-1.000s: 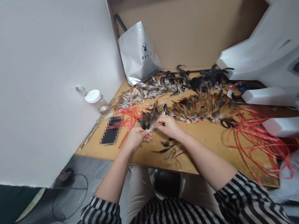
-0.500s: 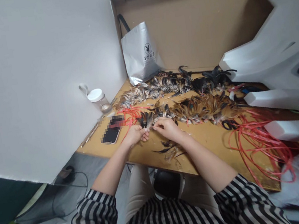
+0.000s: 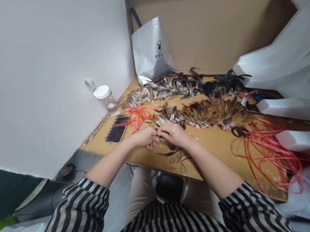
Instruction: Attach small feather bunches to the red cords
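My left hand and my right hand meet over the table's front part, fingertips touching. Both are closed in a pinch; what lies between the fingers is too small to make out. Just beyond them runs a row of brown and black feathers, with pale quills at its left end. A few loose feathers lie nearer me, beneath my right hand. Red plastic strands are spread to the left of the feather row.
A second feather row lies behind. Left are a phone and a lidded jar; a silver bag stands at the back. On the right are black-handled scissors, a red strand bundle and white foam pieces.
My hands have drawn together, and my left hand has turned, its forearm lying flatter. The feather tuft that showed at my left fingertips is no longer distinct. The camera view has shifted slightly.
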Available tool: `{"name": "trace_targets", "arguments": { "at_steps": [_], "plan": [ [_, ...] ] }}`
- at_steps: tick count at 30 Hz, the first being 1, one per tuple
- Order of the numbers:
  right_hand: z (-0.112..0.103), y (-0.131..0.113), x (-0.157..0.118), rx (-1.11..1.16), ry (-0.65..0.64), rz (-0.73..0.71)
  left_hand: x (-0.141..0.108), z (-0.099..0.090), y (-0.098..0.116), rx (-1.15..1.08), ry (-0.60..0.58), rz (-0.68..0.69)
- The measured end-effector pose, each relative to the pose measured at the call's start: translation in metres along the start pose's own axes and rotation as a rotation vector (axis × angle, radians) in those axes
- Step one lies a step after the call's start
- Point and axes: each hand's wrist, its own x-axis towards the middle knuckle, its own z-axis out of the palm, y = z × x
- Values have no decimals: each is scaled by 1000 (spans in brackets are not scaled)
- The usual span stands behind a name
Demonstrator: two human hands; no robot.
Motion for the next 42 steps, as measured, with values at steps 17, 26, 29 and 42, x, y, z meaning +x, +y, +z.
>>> {"name": "trace_targets", "arguments": {
  "at_steps": [17,26,29,42],
  "plan": [
    [4,3,-1,110,114,192,9,12,-11,78,242,98],
    [0,15,0,378,29,330,-6,10,-6,104,165,320],
    [-6,23,0,691,-45,457,-15,11,0,-84,96,316],
    [28,21,2,742,154,567,12,18,-14,-499,532,261]
  ]
}}
